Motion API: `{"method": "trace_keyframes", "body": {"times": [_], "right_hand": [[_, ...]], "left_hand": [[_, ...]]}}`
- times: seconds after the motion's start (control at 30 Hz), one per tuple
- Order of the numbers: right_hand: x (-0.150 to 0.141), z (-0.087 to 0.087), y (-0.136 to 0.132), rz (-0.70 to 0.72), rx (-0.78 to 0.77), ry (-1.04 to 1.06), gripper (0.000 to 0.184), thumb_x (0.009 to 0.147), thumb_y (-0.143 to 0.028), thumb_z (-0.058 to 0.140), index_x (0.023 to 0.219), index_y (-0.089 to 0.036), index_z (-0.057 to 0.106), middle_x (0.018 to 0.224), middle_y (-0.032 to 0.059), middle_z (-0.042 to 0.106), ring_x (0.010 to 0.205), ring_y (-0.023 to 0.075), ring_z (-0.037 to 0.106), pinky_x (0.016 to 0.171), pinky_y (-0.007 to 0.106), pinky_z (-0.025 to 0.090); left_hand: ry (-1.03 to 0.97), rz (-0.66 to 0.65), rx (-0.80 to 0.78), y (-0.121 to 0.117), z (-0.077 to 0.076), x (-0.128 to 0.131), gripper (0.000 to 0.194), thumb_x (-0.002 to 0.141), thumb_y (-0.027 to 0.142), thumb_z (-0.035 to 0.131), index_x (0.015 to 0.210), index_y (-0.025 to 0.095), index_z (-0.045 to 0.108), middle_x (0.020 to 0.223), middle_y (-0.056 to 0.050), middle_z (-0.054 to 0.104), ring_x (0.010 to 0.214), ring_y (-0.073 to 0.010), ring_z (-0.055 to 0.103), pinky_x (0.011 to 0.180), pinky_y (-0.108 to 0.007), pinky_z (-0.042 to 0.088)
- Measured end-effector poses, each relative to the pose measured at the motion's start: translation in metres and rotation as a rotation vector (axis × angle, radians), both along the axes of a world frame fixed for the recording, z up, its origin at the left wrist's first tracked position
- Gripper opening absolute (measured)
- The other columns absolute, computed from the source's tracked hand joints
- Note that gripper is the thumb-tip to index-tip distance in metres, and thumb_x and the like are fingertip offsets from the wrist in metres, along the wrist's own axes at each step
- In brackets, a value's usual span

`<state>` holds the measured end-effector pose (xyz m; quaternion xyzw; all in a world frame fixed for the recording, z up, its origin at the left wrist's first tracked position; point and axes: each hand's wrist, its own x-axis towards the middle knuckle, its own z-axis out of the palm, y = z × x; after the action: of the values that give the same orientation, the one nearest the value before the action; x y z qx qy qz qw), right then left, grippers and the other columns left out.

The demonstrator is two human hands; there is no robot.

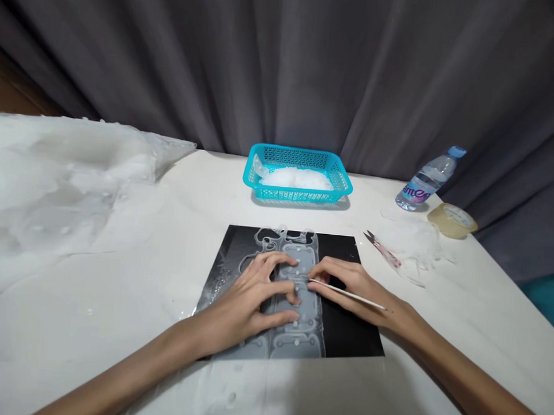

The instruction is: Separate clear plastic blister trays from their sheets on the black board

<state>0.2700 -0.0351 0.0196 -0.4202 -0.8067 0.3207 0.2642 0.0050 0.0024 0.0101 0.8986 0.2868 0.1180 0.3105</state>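
Observation:
A clear plastic sheet with moulded, rounded panels (pixel 306 302) lies over a black board (pixel 345 337) on the white table. My left hand (pixel 260 288) rests on the sheet with its fingers spread, the tips pressing on the panels. In my right hand (pixel 347 282) is a thin white stick (pixel 360 299), pinched between thumb and fingers. Its front end meets the sheet's right side, near the gap between two panels. Whether that end has a blade or a point is too small to tell.
A turquoise basket (pixel 300 196) holding white, fluffy material stands behind the board. To the right are small snips (pixel 384 250), crumpled clear scraps (pixel 416 236), a roll of tape (pixel 453 221) and a water bottle (pixel 427 179). A large translucent plastic bag (pixel 69 182) covers the left side.

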Motion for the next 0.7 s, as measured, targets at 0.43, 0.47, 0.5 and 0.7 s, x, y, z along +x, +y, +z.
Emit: {"method": "trace_keyframes", "body": {"times": [0.43,0.47,0.5,0.7], "right_hand": [[-0.006,-0.004,-0.003,0.080,0.053,0.009,0.006,0.105,-0.026,0.060,0.109,-0.023,0.064,0.108,0.0042,0.068,0.106,0.0202,0.062,0.094,0.035,0.051],[-0.006,-0.004,-0.003,0.079,0.058,0.003,0.007,0.106,-0.026,0.059,0.109,-0.023,0.063,0.108,0.0044,0.068,0.105,0.0202,0.062,0.094,0.035,0.051],[-0.006,-0.004,-0.004,0.078,0.064,-0.005,0.007,0.106,-0.026,0.058,0.109,-0.023,0.063,0.108,0.0045,0.067,0.105,0.0202,0.062,0.094,0.035,0.051],[-0.008,-0.007,-0.003,0.075,0.137,-0.036,0.007,0.107,-0.026,0.055,0.109,-0.022,0.061,0.106,0.0047,0.067,0.102,0.0203,0.061,0.093,0.036,0.051]], "left_hand": [[-0.031,0.192,0.032,-0.006,-0.009,0.004,0.057,0.103,0.054,0.056,0.152,0.030,0.038,0.164,-0.006,0.043,0.150,-0.0257,0.041,0.123,-0.046,0.036],[-0.011,0.194,0.051,-0.007,-0.010,0.004,0.059,0.104,0.055,0.054,0.154,0.030,0.036,0.165,-0.006,0.042,0.151,-0.0257,0.041,0.124,-0.046,0.036],[0.006,0.193,0.070,-0.007,-0.011,0.003,0.061,0.104,0.056,0.053,0.155,0.030,0.035,0.166,-0.006,0.042,0.152,-0.0256,0.040,0.124,-0.046,0.036],[0.032,0.186,0.146,-0.008,-0.012,0.005,0.058,0.104,0.060,0.050,0.151,0.026,0.046,0.165,-0.007,0.043,0.153,-0.0267,0.039,0.125,-0.049,0.035]]}}
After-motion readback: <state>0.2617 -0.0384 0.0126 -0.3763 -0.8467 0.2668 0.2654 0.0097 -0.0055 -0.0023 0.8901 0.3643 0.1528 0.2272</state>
